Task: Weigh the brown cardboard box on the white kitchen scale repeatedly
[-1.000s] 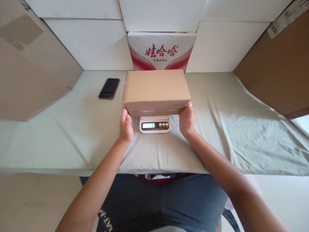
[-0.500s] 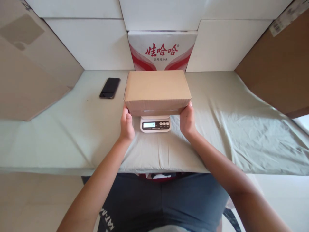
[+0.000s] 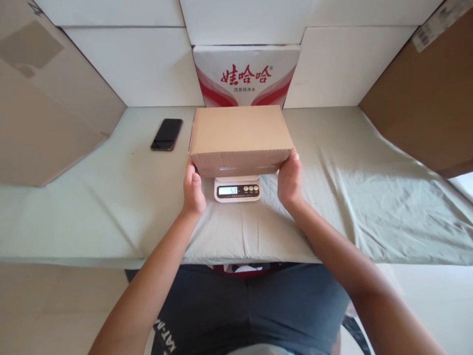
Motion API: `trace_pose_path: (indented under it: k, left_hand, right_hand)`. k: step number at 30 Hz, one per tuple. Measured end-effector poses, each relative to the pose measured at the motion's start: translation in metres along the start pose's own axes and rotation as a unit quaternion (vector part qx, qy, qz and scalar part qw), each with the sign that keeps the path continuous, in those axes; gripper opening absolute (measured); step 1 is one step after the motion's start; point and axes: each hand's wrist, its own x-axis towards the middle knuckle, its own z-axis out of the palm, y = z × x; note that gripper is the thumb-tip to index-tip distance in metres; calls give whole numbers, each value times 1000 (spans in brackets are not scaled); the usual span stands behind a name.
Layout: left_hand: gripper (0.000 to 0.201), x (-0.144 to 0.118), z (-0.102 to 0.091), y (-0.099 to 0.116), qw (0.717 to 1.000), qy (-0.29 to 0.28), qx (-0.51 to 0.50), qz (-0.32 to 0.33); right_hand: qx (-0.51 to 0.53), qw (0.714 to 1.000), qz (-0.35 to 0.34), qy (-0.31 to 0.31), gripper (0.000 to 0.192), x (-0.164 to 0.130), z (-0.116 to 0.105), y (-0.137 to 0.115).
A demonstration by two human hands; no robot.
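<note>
Head view shows the bench (image 3: 111, 217), draped in a pale green cloth, reaching out on both sides of the hands. Between them sits the cardboard box (image 3: 240, 135), its underside resting on the small white scale (image 3: 237, 189), which lies just below and between the two wrists. The scale's display reads 53 now, where a second ago it read 0, so the box's weight has come onto the platform. Left hand (image 3: 193, 191) cups the box's near left corner, thumb up against the side; right hand (image 3: 290, 180) clasps the near right corner, fingers wrapped behind. Far left of the left hand lies a black phone (image 3: 167, 134).
</note>
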Motion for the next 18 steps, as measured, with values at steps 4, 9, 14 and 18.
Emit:
trace_pose_path:
  k: [4,9,14,18]
  left_hand:
    - [72,4,2,8,999,25,-24,-4]
    - [80,9,5,11,998,52,-18,-38]
    - [87,14,-4,-5,995,76,-14,-56]
    - [88,19,-9,-14,994,77,-24,-73]
  right_hand:
    - [5,1000,1,16,74,3,-4,-10]
    - [3,999,15,31,70,5,-5,-12]
    - [10,998,30,52,73,5,-5,-3]
    - [24,996,43,70,73,9,-6,4]
